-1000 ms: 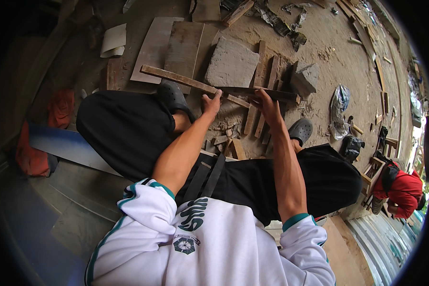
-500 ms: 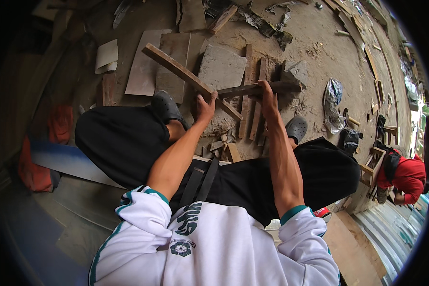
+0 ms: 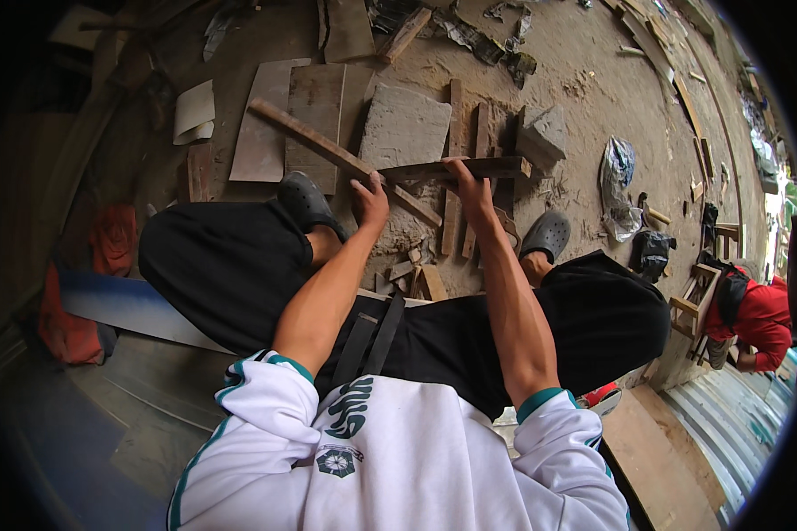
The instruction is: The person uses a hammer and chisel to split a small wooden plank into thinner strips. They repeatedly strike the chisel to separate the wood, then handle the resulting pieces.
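Note:
My left hand [image 3: 371, 200] is closed around a long, narrow wooden stick [image 3: 305, 135], which slants from the upper left down to the right, past the hand. My right hand [image 3: 472, 189] grips a dark, straight length [image 3: 501, 167] that looks like wood, lying nearly level. Its thin left end meets the stick beside my left fingers; the blunt end sticks out right of my right hand. Whether it is a tool or a plain piece of wood I cannot tell. Both are held above the ground between my feet, in front of a flat stone slab [image 3: 405, 126].
Boards [image 3: 314, 115] lie beyond my left foot, and wood strips [image 3: 452, 203] beside the slab. A concrete block [image 3: 541, 133] stands farther right. Small wood offcuts [image 3: 432, 281] lie near my lap. A crumpled silver wrapper [image 3: 622, 186] is on the right, where a person in red [image 3: 757, 323] bends over.
Both my hands have shifted left, carrying the stick and the dark length with them. The left end of the dark length still meets the stick.

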Action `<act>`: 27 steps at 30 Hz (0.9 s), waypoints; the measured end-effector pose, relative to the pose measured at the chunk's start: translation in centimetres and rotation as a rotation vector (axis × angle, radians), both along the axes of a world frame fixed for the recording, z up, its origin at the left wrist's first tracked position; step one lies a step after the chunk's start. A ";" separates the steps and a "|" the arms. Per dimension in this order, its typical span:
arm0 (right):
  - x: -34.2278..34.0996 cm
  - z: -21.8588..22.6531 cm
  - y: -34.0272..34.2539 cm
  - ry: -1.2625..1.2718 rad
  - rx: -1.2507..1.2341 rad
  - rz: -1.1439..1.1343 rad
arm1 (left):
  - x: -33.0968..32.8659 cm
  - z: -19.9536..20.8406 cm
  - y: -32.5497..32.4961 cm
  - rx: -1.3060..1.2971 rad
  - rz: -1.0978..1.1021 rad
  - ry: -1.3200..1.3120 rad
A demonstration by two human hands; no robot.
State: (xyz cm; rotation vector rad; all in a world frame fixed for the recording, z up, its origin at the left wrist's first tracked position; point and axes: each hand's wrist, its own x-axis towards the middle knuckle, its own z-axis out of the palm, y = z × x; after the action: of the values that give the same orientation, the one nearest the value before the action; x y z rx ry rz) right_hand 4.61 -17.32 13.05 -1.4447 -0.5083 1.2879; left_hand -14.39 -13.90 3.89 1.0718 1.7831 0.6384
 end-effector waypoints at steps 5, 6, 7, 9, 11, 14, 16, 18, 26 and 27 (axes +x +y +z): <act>-0.8 -0.4 0.3 0.074 0.019 0.045 | -2.0 -3.1 0.4 -0.109 0.061 -0.092; -1.1 -0.9 0.5 0.093 0.001 0.068 | -3.1 -4.8 0.6 -0.087 0.068 -0.075; -0.3 -1.9 -0.2 0.093 -0.038 0.056 | -1.6 -2.8 -0.3 -0.097 0.073 -0.094; 0.1 -3.2 -1.5 0.159 -0.026 0.039 | -0.3 -1.5 -0.9 -0.123 0.058 -0.098; 0.0 -3.9 -1.9 0.245 -0.018 0.007 | -0.2 -0.2 -1.0 -0.151 0.072 -0.137; -0.7 -3.9 -1.7 0.312 -0.019 0.020 | -1.0 -0.7 -0.7 -0.129 0.127 -0.152; -0.4 -4.1 -1.9 0.311 -0.023 0.013 | -0.8 -0.2 -0.9 -0.167 0.116 -0.154; -0.5 -4.1 -1.9 0.299 -0.014 0.001 | -0.9 -0.4 -0.8 -0.182 0.103 -0.113; -1.9 -0.2 -1.0 0.303 -0.099 -0.031 | -1.6 -4.5 -0.3 -0.147 0.078 -0.035; -2.2 0.3 -0.8 0.291 -0.105 -0.028 | -1.9 -5.9 0.0 -0.137 0.101 -0.125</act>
State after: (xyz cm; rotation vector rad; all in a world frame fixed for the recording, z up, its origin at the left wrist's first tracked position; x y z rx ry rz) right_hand 2.37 -18.09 13.37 -1.3149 -0.2287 1.4907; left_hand -16.32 -13.93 -2.05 0.8364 1.7539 0.6204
